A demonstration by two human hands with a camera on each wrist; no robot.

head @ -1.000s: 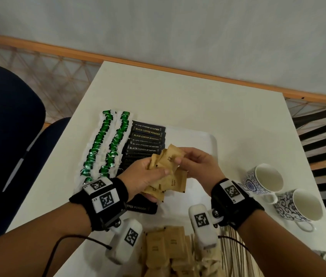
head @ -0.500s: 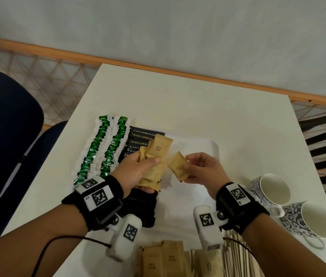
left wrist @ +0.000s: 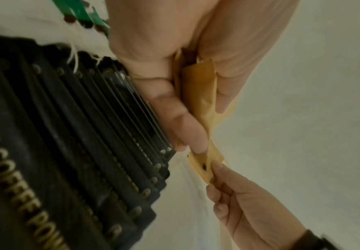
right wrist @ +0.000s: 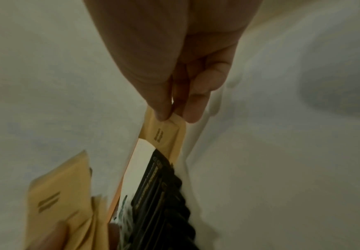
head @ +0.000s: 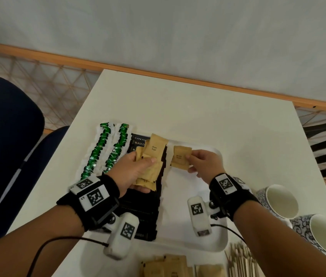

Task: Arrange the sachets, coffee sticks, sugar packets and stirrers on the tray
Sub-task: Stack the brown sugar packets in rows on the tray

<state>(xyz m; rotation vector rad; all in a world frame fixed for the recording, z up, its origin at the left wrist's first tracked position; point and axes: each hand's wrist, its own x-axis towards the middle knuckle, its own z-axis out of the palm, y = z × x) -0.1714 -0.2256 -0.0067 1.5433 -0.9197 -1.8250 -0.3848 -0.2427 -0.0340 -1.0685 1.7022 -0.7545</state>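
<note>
My left hand (head: 136, 170) grips a fanned bunch of brown sugar packets (head: 154, 150) above the black coffee sticks (head: 138, 206) lined up on the white tray (head: 204, 242). My right hand (head: 198, 160) pinches a single brown sugar packet (head: 180, 158) by its edge over the tray's far middle. In the left wrist view the fingers (left wrist: 174, 108) curl round the brown packets (left wrist: 200, 84), beside the coffee sticks (left wrist: 67, 135). The right wrist view has the pinched packet (right wrist: 161, 133) hanging from thumb and finger. Two rows of green-and-white sachets (head: 106, 150) lie along the tray's left side.
More brown sugar packets (head: 164, 266) and a bundle of wooden stirrers (head: 240, 260) lie on the table at the near edge. Two patterned cups (head: 278, 200) (head: 324, 234) stand to the right of the tray. A dark blue chair (head: 4, 136) sits left of the table.
My right hand has pulled one sugar packet out of the bunch and drawn it to the right, away from my left hand. Both hands have shifted farther over the tray.
</note>
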